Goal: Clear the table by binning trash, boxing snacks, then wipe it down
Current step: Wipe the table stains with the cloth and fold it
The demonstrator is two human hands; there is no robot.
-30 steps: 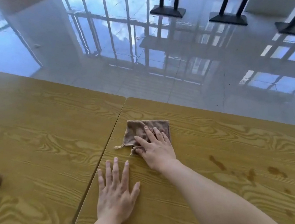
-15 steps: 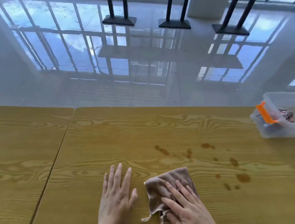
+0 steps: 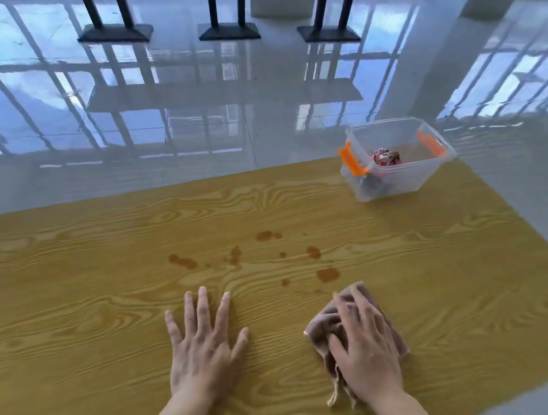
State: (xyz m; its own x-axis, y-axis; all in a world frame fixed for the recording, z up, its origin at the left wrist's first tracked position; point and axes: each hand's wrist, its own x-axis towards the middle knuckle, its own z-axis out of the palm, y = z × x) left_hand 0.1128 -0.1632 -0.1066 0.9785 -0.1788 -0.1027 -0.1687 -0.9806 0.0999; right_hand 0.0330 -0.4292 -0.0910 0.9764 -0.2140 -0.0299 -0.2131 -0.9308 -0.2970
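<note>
A crumpled brown cloth (image 3: 325,330) lies on the wooden table (image 3: 70,301), and my right hand (image 3: 364,348) presses flat on top of it, fingers pointing away from me. My left hand (image 3: 205,348) rests palm down on the bare wood to the left, fingers spread, holding nothing. Several brown stains (image 3: 327,274) dot the table just beyond both hands, the nearest one close to the cloth's far edge. A clear plastic box (image 3: 396,178) with orange latches stands at the far right corner with a red snack pack (image 3: 385,158) inside.
The table's far edge and right edge drop to a glossy tiled floor (image 3: 219,110). Black table pedestals (image 3: 228,31) stand on that floor well beyond the table.
My right hand has slid the cloth from the far left near the table seam back toward me and to the right. The view swung right, bringing the box fully in.
</note>
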